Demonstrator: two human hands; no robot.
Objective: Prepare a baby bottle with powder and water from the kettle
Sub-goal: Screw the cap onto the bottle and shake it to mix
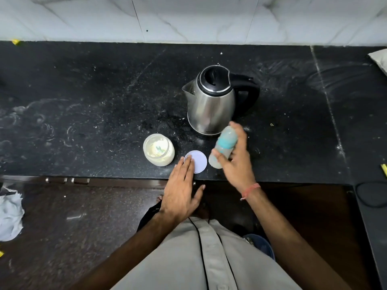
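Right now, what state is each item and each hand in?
Kettle: upright on the counter, lid shut.
Powder jar: upright, open, powder inside.
Jar lid: off, flat on the counter.
Baby bottle: capped, tilted, blurred, off the counter.
Right hand: gripping the bottle.
Left hand: open, fingertips on the lid.

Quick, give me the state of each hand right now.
Left hand: open and flat, fingertips resting on the white lid on the counter, holding nothing.
Right hand: closed around the baby bottle, held tilted above the counter.
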